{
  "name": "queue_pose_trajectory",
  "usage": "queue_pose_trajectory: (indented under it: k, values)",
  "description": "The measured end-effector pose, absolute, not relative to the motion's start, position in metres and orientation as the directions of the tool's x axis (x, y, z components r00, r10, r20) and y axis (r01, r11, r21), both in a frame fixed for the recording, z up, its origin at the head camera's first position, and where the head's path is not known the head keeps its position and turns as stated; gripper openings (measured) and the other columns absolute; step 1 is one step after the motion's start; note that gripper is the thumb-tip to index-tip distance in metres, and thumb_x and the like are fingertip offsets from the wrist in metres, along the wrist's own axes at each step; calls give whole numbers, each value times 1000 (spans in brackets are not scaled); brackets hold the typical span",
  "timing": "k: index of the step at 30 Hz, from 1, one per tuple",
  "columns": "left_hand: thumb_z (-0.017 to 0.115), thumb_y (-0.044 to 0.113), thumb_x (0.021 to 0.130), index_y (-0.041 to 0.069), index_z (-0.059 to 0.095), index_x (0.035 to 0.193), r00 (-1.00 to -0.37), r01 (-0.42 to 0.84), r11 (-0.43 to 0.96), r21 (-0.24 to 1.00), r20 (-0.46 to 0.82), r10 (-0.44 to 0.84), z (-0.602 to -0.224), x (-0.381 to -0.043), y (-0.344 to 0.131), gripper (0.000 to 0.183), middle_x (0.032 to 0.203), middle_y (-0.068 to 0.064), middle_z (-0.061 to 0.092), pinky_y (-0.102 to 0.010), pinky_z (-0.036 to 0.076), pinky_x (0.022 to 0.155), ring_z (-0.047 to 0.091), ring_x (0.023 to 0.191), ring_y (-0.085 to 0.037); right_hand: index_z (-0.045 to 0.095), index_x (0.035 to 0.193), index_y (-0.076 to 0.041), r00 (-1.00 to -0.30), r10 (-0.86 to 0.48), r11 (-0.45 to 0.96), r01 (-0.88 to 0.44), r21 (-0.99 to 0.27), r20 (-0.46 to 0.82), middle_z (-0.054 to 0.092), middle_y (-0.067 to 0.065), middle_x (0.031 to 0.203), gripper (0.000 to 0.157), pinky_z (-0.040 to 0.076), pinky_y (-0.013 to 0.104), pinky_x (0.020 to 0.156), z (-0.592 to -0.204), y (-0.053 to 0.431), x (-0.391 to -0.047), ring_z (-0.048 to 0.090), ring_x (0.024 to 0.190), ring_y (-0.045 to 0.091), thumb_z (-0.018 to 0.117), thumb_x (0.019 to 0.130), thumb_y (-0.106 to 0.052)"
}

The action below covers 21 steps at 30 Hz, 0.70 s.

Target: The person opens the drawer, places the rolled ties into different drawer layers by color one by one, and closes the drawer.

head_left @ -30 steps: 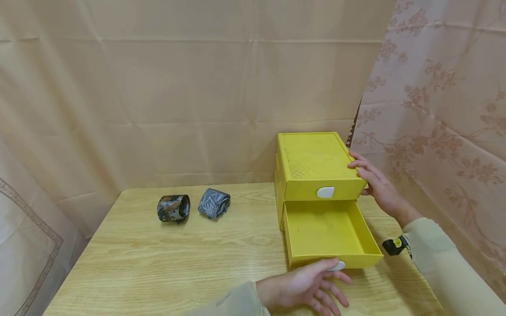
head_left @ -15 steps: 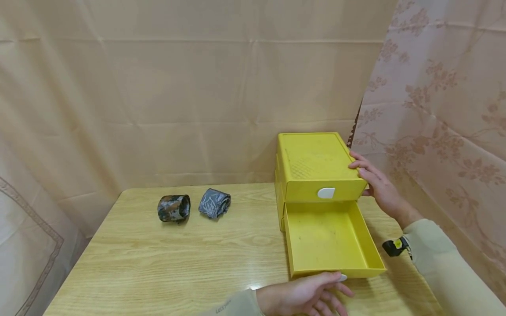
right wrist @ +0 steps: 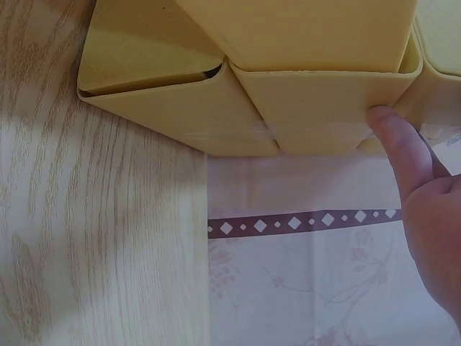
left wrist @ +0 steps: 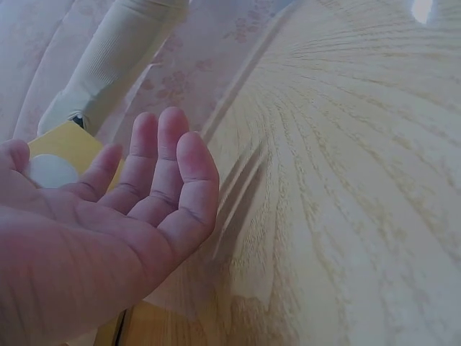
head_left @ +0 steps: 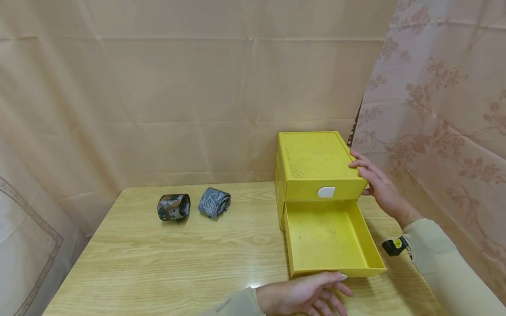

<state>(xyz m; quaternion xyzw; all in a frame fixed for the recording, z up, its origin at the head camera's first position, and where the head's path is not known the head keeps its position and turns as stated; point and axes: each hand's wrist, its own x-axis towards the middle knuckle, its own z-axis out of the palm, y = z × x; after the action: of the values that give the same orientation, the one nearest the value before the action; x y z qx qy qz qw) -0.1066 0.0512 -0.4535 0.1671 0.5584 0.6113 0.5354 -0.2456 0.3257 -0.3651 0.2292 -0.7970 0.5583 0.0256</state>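
A yellow drawer cabinet [head_left: 308,153] stands at the table's right side. Its lower drawer [head_left: 324,237] is pulled far out, and the inside is bare apart from dark marks. My left hand [head_left: 304,293] pinches the drawer's white handle [left wrist: 52,171] between thumb and index finger, the other fingers spread loosely with the palm turned up. My right hand [head_left: 379,184] rests its fingertips on the cabinet's top right edge. Its thumb [right wrist: 389,130] presses the yellow side wall. The drawer above, with a white handle [head_left: 326,192], is closed.
On the wooden table [head_left: 166,263], a rolled camouflage cloth [head_left: 173,207] lies at the left. Beside it is a grey patterned cloth roll [head_left: 214,202]. A beige curtain [head_left: 197,87] hangs behind, and a flowered pink one [head_left: 442,109] hangs at the right.
My left hand has drawn the lower drawer a little further toward me, then stopped over the last half second. My right hand has stayed on the cabinet.
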Motion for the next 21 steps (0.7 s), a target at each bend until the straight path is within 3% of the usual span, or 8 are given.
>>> queue_pose_trajectory:
  k: [10,16,21]
  values:
    - [37,63,94,20,60,123,-361,-475,199,857,-397,844,-455,-106,49,57,101,-1,64,-28,48,70,59,82,-14,42,131,-3,-894,-338,270,-392,-879,295,11,-5,158,41,53,33,75,-365,325,-246,40,125,11,26,106,-32]
    - [45,59,92,18,64,119,-289,-582,244,776,-478,829,-450,-97,41,53,109,-3,66,-34,49,86,61,96,-17,43,131,-5,-899,-331,290,-387,-875,288,12,-7,158,41,53,33,73,-365,325,-245,41,123,11,26,106,-33]
    - [50,53,94,17,64,117,-252,-628,256,735,-503,827,-446,-95,36,45,110,-6,67,-35,50,88,62,95,-17,43,131,-4,-895,-332,281,-394,-875,296,12,-6,158,40,53,31,72,-364,325,-245,42,122,10,26,106,-31]
